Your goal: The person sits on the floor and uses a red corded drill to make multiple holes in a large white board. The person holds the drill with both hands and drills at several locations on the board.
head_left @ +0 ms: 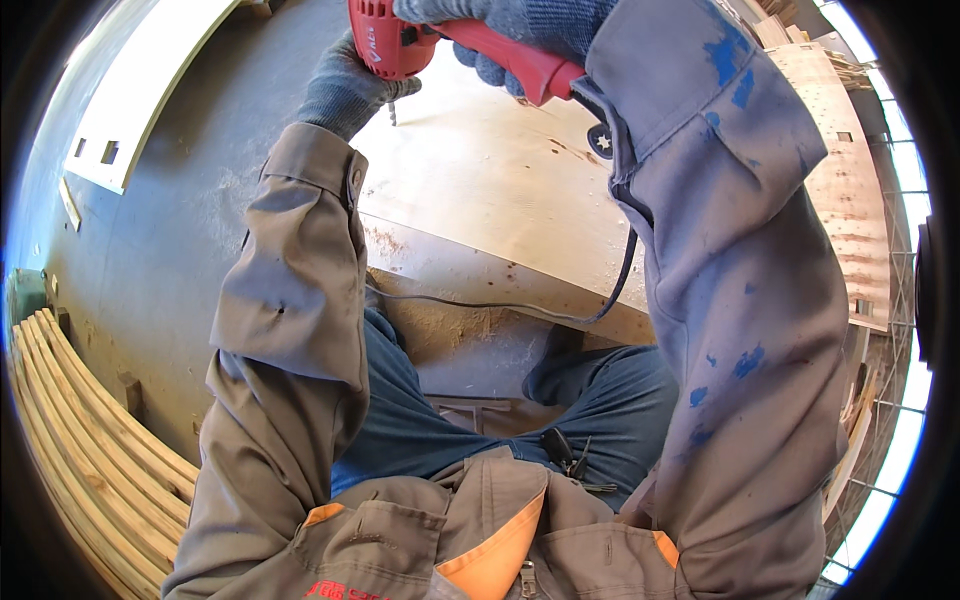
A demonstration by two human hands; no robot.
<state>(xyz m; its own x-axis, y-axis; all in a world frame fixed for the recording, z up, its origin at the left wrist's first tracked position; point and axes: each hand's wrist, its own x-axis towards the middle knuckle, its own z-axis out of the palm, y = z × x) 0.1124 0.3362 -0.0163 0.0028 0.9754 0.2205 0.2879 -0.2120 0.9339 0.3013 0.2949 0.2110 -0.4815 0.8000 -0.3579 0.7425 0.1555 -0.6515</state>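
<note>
A red corded power drill point(395, 45) is held near the top of the view, over a pale plywood sheet point(500, 185). My right hand point(520, 30), in a grey glove, is wrapped around its handle. My left hand point(345, 88), gloved too, is closed against the side of the drill's body. Below the body a thin, dark bit point(393, 114) points down at the sheet; whether its tip touches the wood I cannot tell. From the handle's end a black cord point(610, 300) loops down and runs left across the sheet's near edge.
Sawdust point(470, 325) lies on the floor by my legs. Long timber strips point(100, 450) are stacked at lower left. A white panel with square cutouts point(150, 90) lies at upper left. Another plywood panel point(835, 170) stands at right, near a mesh point(905, 300).
</note>
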